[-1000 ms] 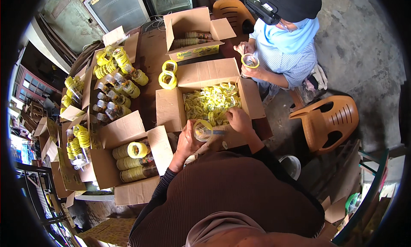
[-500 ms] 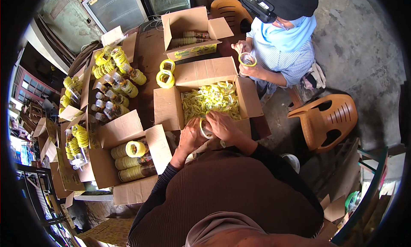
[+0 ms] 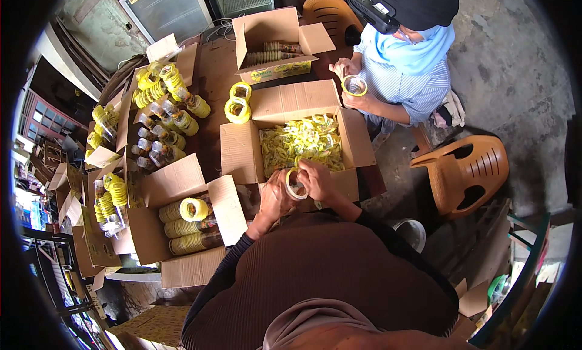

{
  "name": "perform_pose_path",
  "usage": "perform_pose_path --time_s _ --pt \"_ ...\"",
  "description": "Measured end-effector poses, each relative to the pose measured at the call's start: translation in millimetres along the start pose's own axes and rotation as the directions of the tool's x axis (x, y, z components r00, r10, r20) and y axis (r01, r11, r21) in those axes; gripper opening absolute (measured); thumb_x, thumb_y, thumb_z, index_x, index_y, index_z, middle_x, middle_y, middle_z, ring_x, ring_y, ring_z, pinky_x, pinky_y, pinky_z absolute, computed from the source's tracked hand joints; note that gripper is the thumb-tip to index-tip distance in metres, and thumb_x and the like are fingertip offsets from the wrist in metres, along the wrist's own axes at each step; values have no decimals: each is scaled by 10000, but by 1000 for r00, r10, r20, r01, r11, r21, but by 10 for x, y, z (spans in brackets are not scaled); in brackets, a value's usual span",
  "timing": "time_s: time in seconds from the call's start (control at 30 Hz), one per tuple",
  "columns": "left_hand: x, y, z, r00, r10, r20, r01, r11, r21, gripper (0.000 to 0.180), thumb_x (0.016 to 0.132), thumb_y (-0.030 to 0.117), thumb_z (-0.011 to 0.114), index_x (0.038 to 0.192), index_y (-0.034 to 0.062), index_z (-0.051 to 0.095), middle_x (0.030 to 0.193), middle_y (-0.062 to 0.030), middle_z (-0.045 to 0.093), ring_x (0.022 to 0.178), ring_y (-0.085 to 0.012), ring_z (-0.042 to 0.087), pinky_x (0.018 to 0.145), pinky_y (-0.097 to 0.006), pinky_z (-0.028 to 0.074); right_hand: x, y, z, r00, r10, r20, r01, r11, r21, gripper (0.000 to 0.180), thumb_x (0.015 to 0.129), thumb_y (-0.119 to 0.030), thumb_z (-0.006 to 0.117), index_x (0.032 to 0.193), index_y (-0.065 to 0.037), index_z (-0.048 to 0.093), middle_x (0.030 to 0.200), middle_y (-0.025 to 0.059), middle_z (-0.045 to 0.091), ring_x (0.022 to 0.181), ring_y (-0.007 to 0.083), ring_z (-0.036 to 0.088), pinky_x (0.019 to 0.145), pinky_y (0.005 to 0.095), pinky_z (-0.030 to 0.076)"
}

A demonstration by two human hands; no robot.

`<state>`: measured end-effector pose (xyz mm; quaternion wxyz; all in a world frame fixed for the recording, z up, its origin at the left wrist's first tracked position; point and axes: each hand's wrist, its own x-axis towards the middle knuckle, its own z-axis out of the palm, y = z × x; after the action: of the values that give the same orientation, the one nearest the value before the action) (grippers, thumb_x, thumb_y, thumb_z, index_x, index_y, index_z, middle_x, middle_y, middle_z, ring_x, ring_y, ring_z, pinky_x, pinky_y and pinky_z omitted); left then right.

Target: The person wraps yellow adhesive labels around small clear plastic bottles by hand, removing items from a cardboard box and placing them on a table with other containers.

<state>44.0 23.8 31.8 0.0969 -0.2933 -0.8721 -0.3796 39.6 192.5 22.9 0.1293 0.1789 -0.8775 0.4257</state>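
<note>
Just past my body, at the near edge of an open cardboard box, I hold a clear plastic cup with a pale yellow rim. My left hand is wrapped round its left side. My right hand is closed at the rim on the right, its fingertips partly hidden. Many small yellow packets fill the box beyond my hands. Left of that box's far flap, two yellow-rimmed cups or cup stacks stand on the brown table.
A lower-left box and a far box hold stacked cups. More cup stacks crowd the left. Across the box a person holds a similar cup. An orange plastic chair and a white bucket are to the right.
Both hands and the cup have shifted slightly right and nearer to me, and the cup's opening shows more. The whole view has moved a little. The other person still holds a cup.
</note>
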Motion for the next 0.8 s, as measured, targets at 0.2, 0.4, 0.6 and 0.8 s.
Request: perform_pose_path --time_s 0.2,0.4,0.6,0.8 --pt "16 21 140 997 -56 -48 58 997 41 414 729 181 695 1050 -36 550 922 -210 597 894 -396 580 807 -449 482 5 233 140 968 -60 -244 67 998 21 147 871 -80 523 765 2 461 704 172 484 647 355 518 590 419 400" --pt "22 -4 227 989 -41 -141 52 996 74 369 762 190 655 1048 -20 552 907 -198 578 859 -386 554 779 -469 459 -23 234 227 930 200 -308 -120 958 258 216 937 -109 447 769 26 437 632 165 399 579 284 433 568 392 359" --pt "19 5 251 991 -80 -109 89 993 81 369 819 249 592 1069 -19 545 914 -203 569 872 -395 542 783 -482 446 -28 335 289 902 358 -242 -244 884 398 296 960 -203 436 771 25 449 646 164 386 579 257 364 583 397 354" --pt "-43 -159 415 954 83 -289 -52 992 113 496 916 419 373 1080 -21 534 964 -231 550 909 -417 519 836 -494 415 -28 420 388 851 391 -351 -299 909 290 372 969 -276 397 754 24 444 645 186 383 588 260 339 568 407 350"
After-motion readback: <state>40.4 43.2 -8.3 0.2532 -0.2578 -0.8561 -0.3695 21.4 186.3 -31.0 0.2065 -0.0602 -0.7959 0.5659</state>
